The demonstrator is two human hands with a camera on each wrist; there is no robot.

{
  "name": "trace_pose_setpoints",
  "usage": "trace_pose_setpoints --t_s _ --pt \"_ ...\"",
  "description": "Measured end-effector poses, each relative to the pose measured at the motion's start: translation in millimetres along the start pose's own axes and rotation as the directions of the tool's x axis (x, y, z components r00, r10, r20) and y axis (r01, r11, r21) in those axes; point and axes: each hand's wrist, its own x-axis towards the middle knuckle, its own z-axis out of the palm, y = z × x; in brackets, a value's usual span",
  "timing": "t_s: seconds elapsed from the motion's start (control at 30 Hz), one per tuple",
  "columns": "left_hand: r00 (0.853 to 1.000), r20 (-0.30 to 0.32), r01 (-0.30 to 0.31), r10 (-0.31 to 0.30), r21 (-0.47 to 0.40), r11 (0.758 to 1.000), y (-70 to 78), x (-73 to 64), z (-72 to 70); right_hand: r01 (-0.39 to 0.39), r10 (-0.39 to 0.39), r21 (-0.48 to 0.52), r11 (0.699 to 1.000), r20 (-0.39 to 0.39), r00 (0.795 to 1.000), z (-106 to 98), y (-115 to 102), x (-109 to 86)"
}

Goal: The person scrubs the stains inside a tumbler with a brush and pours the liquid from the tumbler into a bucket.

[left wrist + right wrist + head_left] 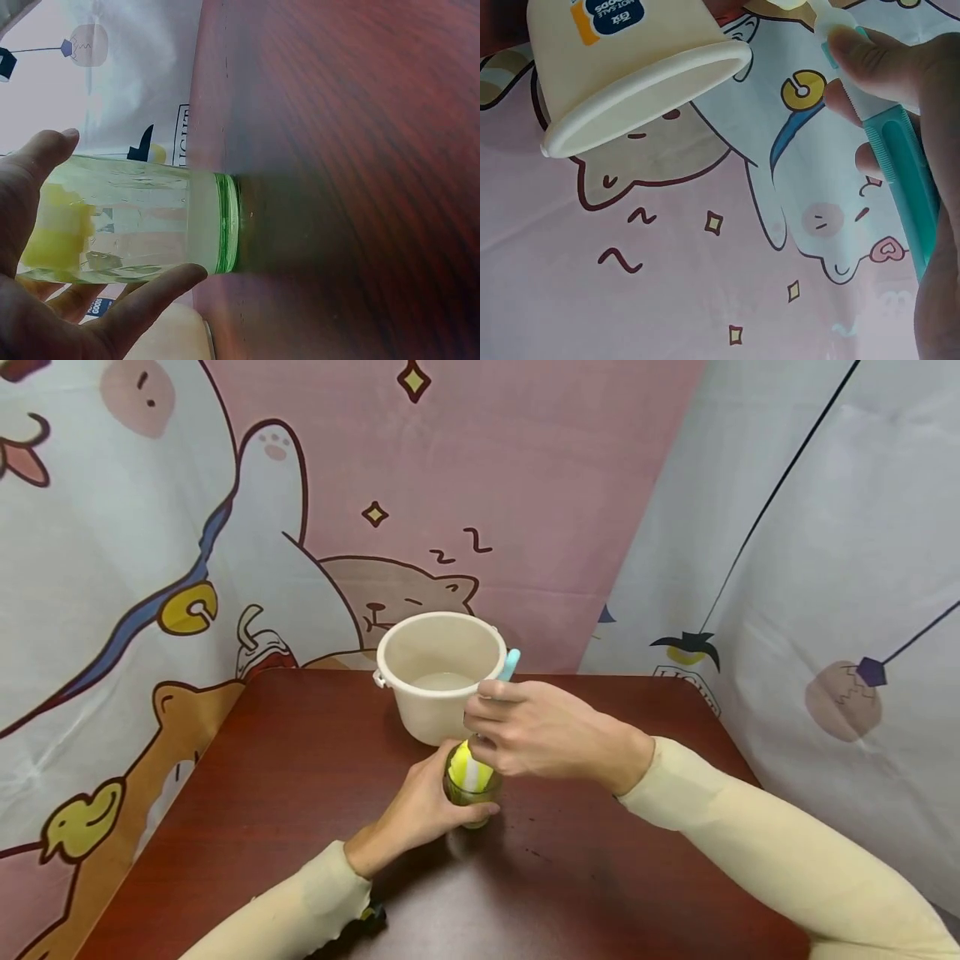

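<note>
My left hand (pixel 427 797) grips a clear, green-tinted drinking glass (pixel 150 225) around its side. In the left wrist view the thumb and fingers spread along the glass, its thick green base close over the table. My right hand (pixel 547 727) holds a sponge cup brush by its teal and white handle (pixel 904 157), the handle's light blue end (pixel 512 662) rising above the fist. The brush's yellow and white sponge head (pixel 468 770) goes down into the glass through its mouth. Within the glass, the yellow sponge (pixel 56 225) shows through the wall, short of the base.
A cream plastic bucket (pixel 423 714) stands just beyond the hands, near the table's back edge. Under the left sleeve a small black and yellow object (pixel 369 917) is partly hidden. Printed cloth (pixel 525 485) hangs behind and beside the dark red wooden table (pixel 300 760).
</note>
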Motion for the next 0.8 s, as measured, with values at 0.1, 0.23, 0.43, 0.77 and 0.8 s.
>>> trace_pose_setpoints --t_s 0.1,0.23,0.43,0.77,0.8 --pt "1.000 0.002 0.006 -0.006 -0.005 1.000 -0.2 0.1 -0.8 0.023 -0.023 -0.006 1.000 0.022 1.000 1.2 5.5 5.8" --pt "1.000 0.007 0.009 -0.009 -0.007 1.000 -0.6 0.1 -1.5 0.030 -0.029 -0.006 1.000 0.053 0.998 5.6 11.3 9.0" --pt "1.000 0.008 0.002 -0.002 0.001 1.000 -0.4 -0.5 -1.0 0.034 -0.032 -0.021 0.999 0.082 0.996 10.7 13.7 7.5" --pt "1.000 0.001 -0.013 0.013 0.013 1.000 0.1 -0.5 0.3 0.029 -0.027 -0.022 0.999 0.121 0.992 10.8 9.2 2.5" --pt "1.000 0.000 -0.013 0.013 0.016 1.000 0.0 -0.5 0.4 0.027 -0.025 -0.019 0.999 0.122 0.992 10.8 8.7 1.3"
